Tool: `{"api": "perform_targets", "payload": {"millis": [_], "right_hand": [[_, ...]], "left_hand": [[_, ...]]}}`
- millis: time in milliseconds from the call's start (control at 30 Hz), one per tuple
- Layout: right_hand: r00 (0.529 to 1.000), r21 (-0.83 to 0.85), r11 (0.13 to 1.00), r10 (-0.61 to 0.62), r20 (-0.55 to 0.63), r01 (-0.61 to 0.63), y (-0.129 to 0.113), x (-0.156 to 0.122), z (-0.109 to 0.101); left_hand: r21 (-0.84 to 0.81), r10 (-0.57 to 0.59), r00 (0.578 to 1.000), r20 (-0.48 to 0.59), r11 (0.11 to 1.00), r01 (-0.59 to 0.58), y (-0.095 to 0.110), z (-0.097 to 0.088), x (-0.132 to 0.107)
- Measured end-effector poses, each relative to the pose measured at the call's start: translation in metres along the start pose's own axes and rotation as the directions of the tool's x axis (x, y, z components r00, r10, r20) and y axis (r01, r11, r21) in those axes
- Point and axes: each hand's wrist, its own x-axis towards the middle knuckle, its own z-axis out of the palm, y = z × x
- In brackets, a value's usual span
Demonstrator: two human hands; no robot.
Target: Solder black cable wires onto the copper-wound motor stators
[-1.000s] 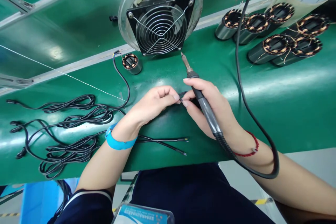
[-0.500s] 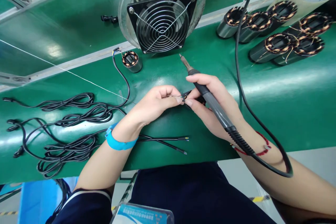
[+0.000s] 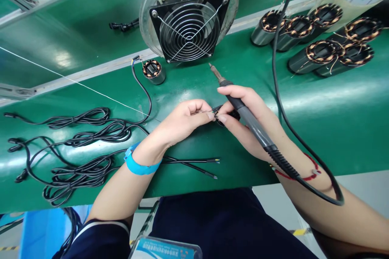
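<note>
My left hand [image 3: 182, 119] is closed in a pinch on the thin end of a black wire [image 3: 212, 109] over the green belt [image 3: 188, 85]. My right hand [image 3: 246, 119] meets it fingertip to fingertip, pinching the same wire end against a small dark part. A soldering iron [image 3: 243, 111] lies across my right hand, tucked between thumb and fingers, its tip pointing up and left toward the fan [image 3: 189, 28]. Its black cord [image 3: 282, 89] loops past my right wrist.
Several coiled black cables [image 3: 75, 145] lie at the left, and two loose wire ends [image 3: 194, 164] near the front edge. A small copper-wound stator [image 3: 153, 71] stands by the fan; several more stators [image 3: 322, 36] lie at the back right. A thin solder wire [image 3: 69, 81] crosses the belt.
The soldering iron's tip has swung slightly away from the fan, and its cord has slid lower along my right forearm. My fingers have shifted a little on the wire end.
</note>
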Motion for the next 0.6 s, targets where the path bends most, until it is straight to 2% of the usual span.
{"api": "perform_targets", "payload": {"millis": [100,267,467,600], "right_hand": [[0.999,-0.082,0.996,-0.043,0.024,0.045,0.003,0.000,-0.002],[0.998,-0.233,0.971,-0.059,-0.016,0.054,0.002,0.002,-0.001],[0.997,-0.236,0.969,-0.080,-0.011,0.075,0.004,0.003,-0.001],[0.992,-0.211,0.973,-0.111,-0.063,0.095,0.004,0.003,-0.007]], "left_hand": [[-0.008,-0.022,1.000,-0.018,1.000,0.022,0.001,0.000,0.001],[-0.067,-0.036,0.998,-0.050,0.997,0.032,-0.002,0.001,0.004],[-0.071,-0.050,0.992,-0.113,0.997,0.042,-0.007,0.005,0.006],[-0.086,-0.063,0.989,-0.135,0.995,0.051,-0.008,0.010,0.007]]}}
